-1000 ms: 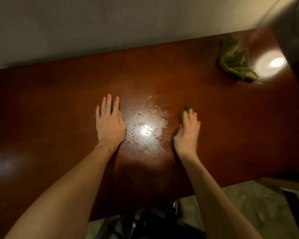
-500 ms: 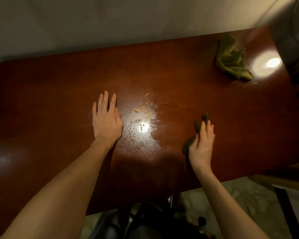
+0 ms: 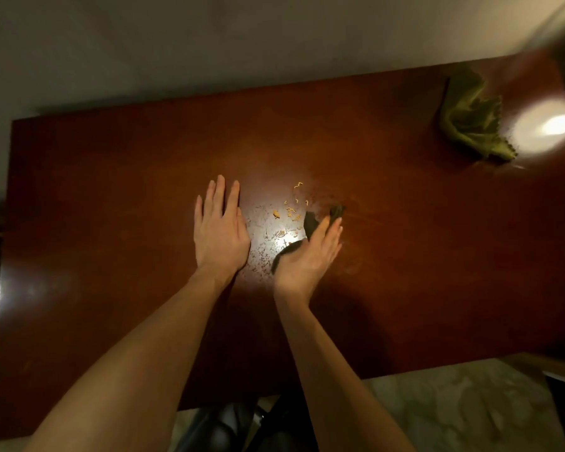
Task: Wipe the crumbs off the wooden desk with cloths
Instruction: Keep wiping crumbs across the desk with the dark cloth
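Right hand (image 3: pixel 307 259) presses a dark cloth (image 3: pixel 310 223) onto the wooden desk (image 3: pixel 111 190). Its fingers are straight rather than curled round the cloth and the palm is tilted, with scraps of cloth poking out past the fingertips and beside the wrist. Orange crumbs (image 3: pixel 291 210) lie just left of the cloth at frame centre, between the two hands, with finer specks in the glare below them. Left hand (image 3: pixel 221 230) rests flat, fingers released — probably a stop to sweep against.

Two risks, as I judge them: a tilted palm may let the cloth ride over the small specks, and a quick stroke could scatter crumbs past the left palm. Open desk runs toward the left and top of the frame. The desk's bottom edge has floor beyond it — crumbs pushed that way would drop. A green cloth (image 3: pixel 470 125) sits crumpled at upper right, well apart.
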